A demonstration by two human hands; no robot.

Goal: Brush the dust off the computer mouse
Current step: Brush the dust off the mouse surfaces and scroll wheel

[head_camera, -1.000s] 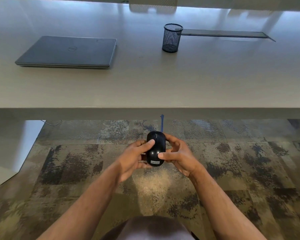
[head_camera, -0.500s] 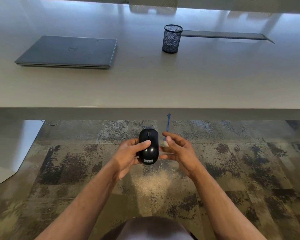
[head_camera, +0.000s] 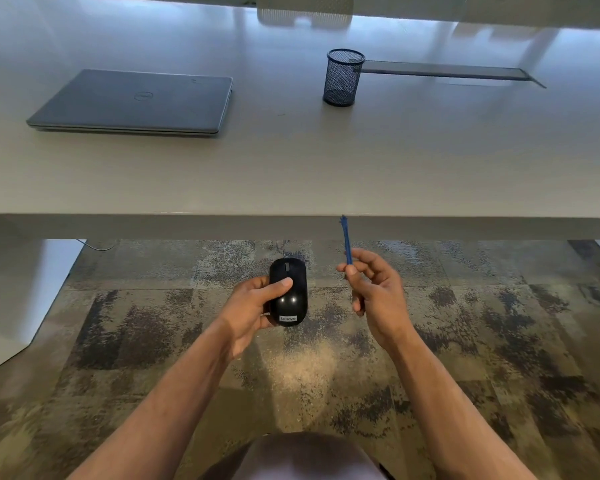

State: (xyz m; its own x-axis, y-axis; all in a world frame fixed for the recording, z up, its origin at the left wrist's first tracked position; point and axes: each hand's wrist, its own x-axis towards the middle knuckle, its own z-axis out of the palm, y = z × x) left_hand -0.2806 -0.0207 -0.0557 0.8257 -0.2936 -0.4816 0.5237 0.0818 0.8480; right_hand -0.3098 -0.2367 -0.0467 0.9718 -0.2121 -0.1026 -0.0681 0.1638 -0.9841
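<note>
Mottled carpet (head_camera: 482, 341) below, pale desk (head_camera: 326, 174) ahead. The left hand (head_camera: 253, 308) cradles the black computer mouse (head_camera: 289, 292) in mid-air, thumb laid across its top. Just beside it, apart, the right hand (head_camera: 378, 292) pinches a thin blue brush (head_camera: 346, 242), tip up. Farther off on the desk: a closed laptop (head_camera: 136, 102) and a mesh pen cup (head_camera: 343, 77).

desk edge (head_camera: 291, 226) ahead | laptop (head_camera: 136, 102) left — pen cup (head_camera: 343, 77) centre
</note>
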